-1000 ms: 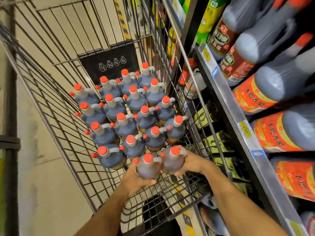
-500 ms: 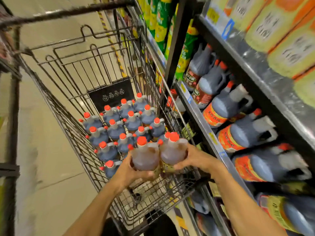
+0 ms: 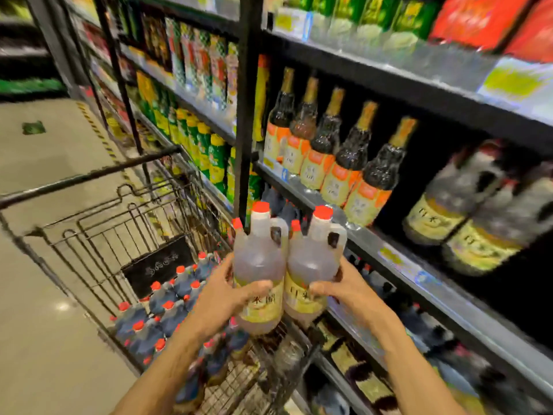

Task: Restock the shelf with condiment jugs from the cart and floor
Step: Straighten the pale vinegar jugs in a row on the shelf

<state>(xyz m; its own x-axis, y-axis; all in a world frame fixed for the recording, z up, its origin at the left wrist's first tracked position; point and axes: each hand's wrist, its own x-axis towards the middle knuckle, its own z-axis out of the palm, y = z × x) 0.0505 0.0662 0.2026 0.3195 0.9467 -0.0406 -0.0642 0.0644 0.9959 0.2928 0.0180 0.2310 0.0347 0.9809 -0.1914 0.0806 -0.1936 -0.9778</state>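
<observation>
Jugs now lifted well above the cart (image 3: pixel 125 223), up near the shelf (image 3: pixel 386 256) edge; earlier they sat low in it. Left hand (image 3: pixel 221 298) grips left jug (image 3: pixel 258 265), right hand (image 3: pixel 347 287) grips right jug (image 3: pixel 312 262), touching side by side. Translucent plastic, brown liquid, red caps, yellow labels, moulded handles. Wire cart holds more.

Tall gold-capped bottles (image 3: pixel 335 145) with orange labels stand beside green bottles (image 3: pixel 206 151) above a pale floor (image 3: pixel 45 339).
</observation>
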